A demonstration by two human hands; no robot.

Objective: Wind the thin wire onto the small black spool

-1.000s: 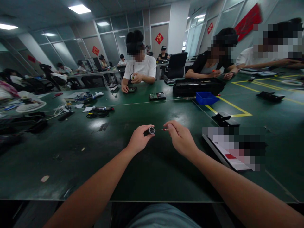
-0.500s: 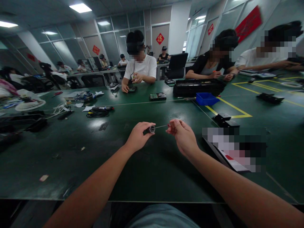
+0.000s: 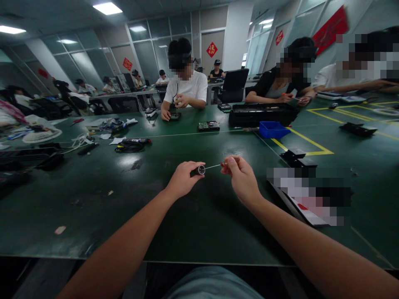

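Above the green table, my left hand (image 3: 182,178) is closed around a small dark cylindrical part (image 3: 201,170). Its round end with a silvery ring faces right and toward me. My right hand (image 3: 243,176) pinches the red handle of a thin screwdriver (image 3: 213,167). The metal shaft points left, and its tip is at the ringed end of the cylinder; whether it touches inside is too small to tell. Fingers hide most of the handle and the back of the cylinder.
A blurred-out sheet or booklet (image 3: 307,203) lies by my right forearm, with black parts (image 3: 296,158) behind it. Farther back are a blue bin (image 3: 273,129), a circuit board (image 3: 208,125) and a long black housing (image 3: 262,114). Coiled black cable (image 3: 131,145) lies left. Co-workers sit opposite.
The view has shifted slightly, so the scene sits a little further right. Both hands keep their hold, with the screwdriver tip still at the cylinder's end.
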